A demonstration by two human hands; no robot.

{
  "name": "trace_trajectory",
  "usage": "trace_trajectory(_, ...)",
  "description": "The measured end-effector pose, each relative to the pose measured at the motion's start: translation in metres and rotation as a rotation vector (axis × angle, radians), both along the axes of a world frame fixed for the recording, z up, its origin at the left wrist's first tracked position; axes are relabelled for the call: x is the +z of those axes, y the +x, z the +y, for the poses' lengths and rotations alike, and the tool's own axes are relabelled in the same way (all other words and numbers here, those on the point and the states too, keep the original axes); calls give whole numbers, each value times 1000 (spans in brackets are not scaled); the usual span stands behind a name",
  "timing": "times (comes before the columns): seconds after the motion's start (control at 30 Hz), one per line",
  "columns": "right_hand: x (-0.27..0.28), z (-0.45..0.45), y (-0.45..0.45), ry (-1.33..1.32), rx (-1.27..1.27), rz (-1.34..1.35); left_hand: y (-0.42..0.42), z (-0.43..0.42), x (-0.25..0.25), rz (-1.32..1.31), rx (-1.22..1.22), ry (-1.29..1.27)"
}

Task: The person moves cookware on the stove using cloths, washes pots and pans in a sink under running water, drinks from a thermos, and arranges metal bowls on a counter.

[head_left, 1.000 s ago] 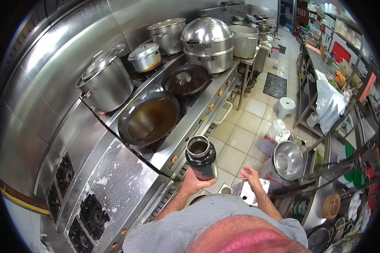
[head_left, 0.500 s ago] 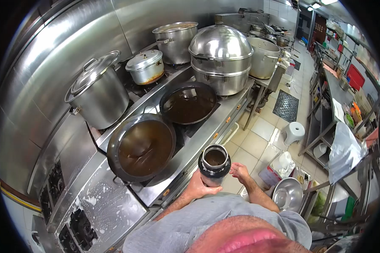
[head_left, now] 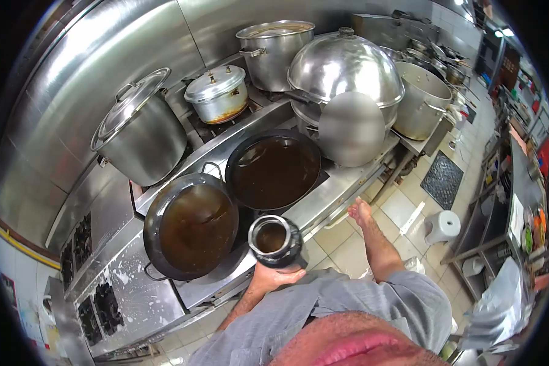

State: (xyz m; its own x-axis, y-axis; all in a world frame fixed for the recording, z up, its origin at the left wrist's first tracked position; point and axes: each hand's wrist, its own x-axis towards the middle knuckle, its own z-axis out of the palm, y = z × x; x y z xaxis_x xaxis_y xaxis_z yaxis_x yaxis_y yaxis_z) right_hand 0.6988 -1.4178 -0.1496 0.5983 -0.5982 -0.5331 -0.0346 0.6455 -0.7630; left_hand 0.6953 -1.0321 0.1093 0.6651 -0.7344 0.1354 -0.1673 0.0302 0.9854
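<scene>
My left hand [head_left: 273,277] is wrapped round the lower part of a dark flask [head_left: 276,244] with a steel rim. The flask has no lid on, and brownish contents show inside its mouth. It is held at the stove's front edge, just in front of two dark woks. The nearer wok [head_left: 192,226] and the farther wok [head_left: 273,171] both contain dark brown liquid. Out over the floor to the right, my right hand [head_left: 360,211] has its fingers curled together; whether they hold anything small cannot be made out.
Behind the woks stand a tall lidded pot [head_left: 143,137], a pressure cooker [head_left: 217,94], an open pot [head_left: 274,58] and a domed steamer [head_left: 348,70]. A white stool [head_left: 442,227] is on the floor by a shelf unit at right. Wet burners [head_left: 107,305] lie at lower left.
The view has swung toward the stove. My left hand has brought the flask closer to the woks. My right hand has moved away from the flask, forward and to the right.
</scene>
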Motion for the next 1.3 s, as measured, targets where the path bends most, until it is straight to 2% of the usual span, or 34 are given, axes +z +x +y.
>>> trace_trajectory(0.2, -21, -92, 57, 58, -93, 116, -30, -58, 2, 35, 278, 40)
trace_trajectory(0.27, -35, -120, 69, 85, -85, 22, -37, -75, 3, -32, 370, -72)
trace_trajectory(0.3, -37, -131, 71, 116, -61, -13, -43, -83, 8, 34, 410, -105)
trace_trajectory(0.4, -34, -143, 72, 236, -141, -109, -53, -93, 13, 85, 458, -22)
trace_trajectory(0.5, -36, -150, 69, 231, -141, -88, -64, -102, 15, 94, 537, -4)
trace_trajectory(0.57, -48, -158, 70, 231, -151, -67, -68, -104, 16, 110, 557, 4)
trace_trajectory(0.63, -60, -164, 72, 286, -42, -102, -72, -109, 20, 142, 580, 5)
trace_trajectory(0.8, -73, -165, 72, 183, 113, -138, -78, -113, 22, 134, 623, 84)
trace_trajectory(0.93, -89, -164, 75, 166, 71, -96, -81, -113, 16, 59, 685, 22)
trace_trajectory(1.13, -94, -162, 76, 189, -2, -120, -86, -109, 13, 183, 652, 106)
trace_trajectory(1.3, -96, -158, 79, 140, -76, -102, -87, -109, 8, 64, 637, 133)
